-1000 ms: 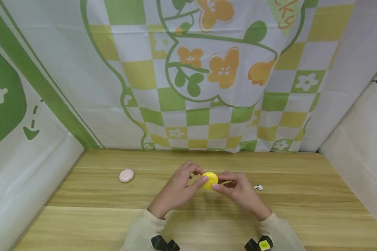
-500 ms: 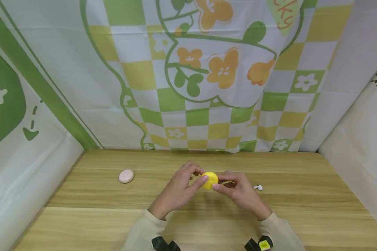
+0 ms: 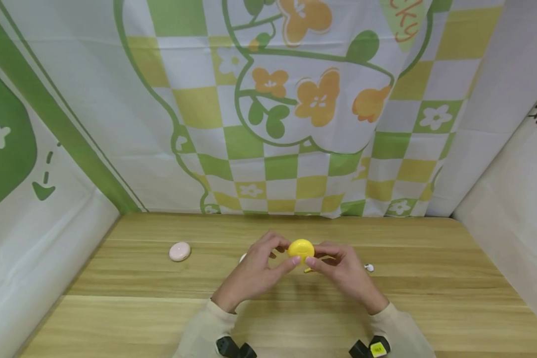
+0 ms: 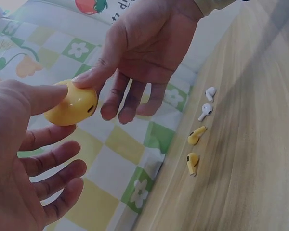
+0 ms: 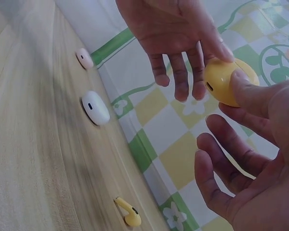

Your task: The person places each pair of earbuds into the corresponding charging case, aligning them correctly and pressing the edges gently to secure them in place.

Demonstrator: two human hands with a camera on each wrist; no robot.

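Both hands hold a round yellow earbud charging case [image 3: 301, 247] above the table. My left hand [image 3: 254, 271] pinches its left side between thumb and index finger. On the other side my right hand [image 3: 343, 271] pinches it the same way, the two thumbs close together on its near edge. The lid looks closed, with a small dark port on its side in both wrist views. Below the hands, a yellow earbud [image 4: 196, 135] and another yellow earbud [image 4: 192, 164] lie on the table. A white earbud [image 4: 206, 112] and a second white earbud [image 4: 210, 93] lie beside them.
A white earbud case [image 5: 96, 108] lies on the wooden table [image 3: 130, 318], mostly hidden behind the left hand in the head view. Farther left is a pink case [image 3: 180, 251]. A patterned cloth [image 3: 282, 166] hangs along the table's back edge.
The yellow case has risen slightly and moved a little right, tilting in the fingers. Both thumbs now sit lower on its near edge. Part of a yellow earbud shows beneath it.
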